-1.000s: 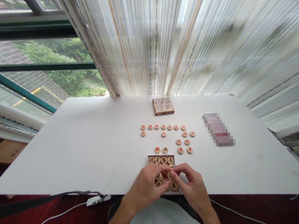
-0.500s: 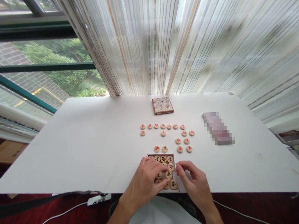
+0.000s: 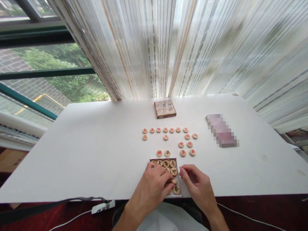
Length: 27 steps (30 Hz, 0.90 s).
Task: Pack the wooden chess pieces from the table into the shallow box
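Note:
A shallow box (image 3: 163, 159) of Chinese chess pieces sits at the table's near edge, filled with rows of black-lettered wooden discs. My left hand (image 3: 154, 182) reaches over it, with thumb and fingertips pinched on a chess piece (image 3: 174, 180) that is tilted at the box's right side. The hand hides many pieces in the left and middle of the box. My right hand (image 3: 199, 183) is just beside the box's right wall, its thumb and index finger closed together. Whatever lies between those fingertips, if anything, is hidden.
Red-lettered chess pieces (image 3: 165, 130) lie in rows beyond the box, with a black-lettered piece (image 3: 167, 153) near its far edge. A printed box lid (image 3: 165, 109) lies farther back. A pixelated pinkish object (image 3: 222, 130) rests at right on the white table (image 3: 94, 148).
My left fingers have closed on the chess piece, which was lying face up and is now tilted. The right hand has barely moved. The view has shifted slightly.

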{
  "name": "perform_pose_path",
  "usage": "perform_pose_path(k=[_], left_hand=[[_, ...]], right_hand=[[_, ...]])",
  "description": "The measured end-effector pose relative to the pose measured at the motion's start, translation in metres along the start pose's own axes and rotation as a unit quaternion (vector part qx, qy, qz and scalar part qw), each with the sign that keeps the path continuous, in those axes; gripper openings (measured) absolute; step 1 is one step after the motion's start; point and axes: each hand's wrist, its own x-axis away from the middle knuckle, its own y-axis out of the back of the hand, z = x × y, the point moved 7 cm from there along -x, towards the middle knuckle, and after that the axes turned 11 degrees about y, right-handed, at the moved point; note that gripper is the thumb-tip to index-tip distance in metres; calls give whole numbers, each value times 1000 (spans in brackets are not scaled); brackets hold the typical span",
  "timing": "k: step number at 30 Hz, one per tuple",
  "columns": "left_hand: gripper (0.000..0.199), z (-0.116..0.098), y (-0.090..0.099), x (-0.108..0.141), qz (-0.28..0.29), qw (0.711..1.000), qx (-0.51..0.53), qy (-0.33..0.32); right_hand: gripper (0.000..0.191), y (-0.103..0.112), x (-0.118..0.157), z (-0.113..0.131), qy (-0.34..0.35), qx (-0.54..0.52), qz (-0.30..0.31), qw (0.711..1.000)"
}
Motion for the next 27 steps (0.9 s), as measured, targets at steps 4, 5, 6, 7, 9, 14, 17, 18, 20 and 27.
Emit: perform_pose_path(k=[4,5,6,7,9,14,17,18,20,27], left_hand=[[4,-1,-2,3,8,1000,5,-5],[5,-1,-3,4,9,1000,7,-6],[7,-1,-3,5,9,1000,9,-8],[8,-2,-3,5,10,1000,10,-12],[8,-2,-3,6,12,1000,9,-20],[10,-3,-3,5,10,1000,-4,-27],[9,-3,-4,5,3,1000,-3,-29],[8,-2,-4,5,-1,1000,-3,-26],[6,0,-5,5,-13,1000,-5,-19],[8,-2,-6,3,-20,999,-16,-19]], right_hand=[[19,0,2,-2,1,-9,-2,1000],[19,0,2,-2,1,-11,-3,1000],[19,0,2,-2,2,-12,-2,1000],[19,0,1,-2,2,-14,0,1000],[19,0,1,-1,3,-15,1,1000],[19,1,0,1,6,-15,-1,1000],[19,1,0,1,4,-15,0,1000],[19,1,0,0,4,-14,1,1000],[20,1,0,-1,5,-10,2,1000],[19,0,0,-1,3,-7,0,1000]])
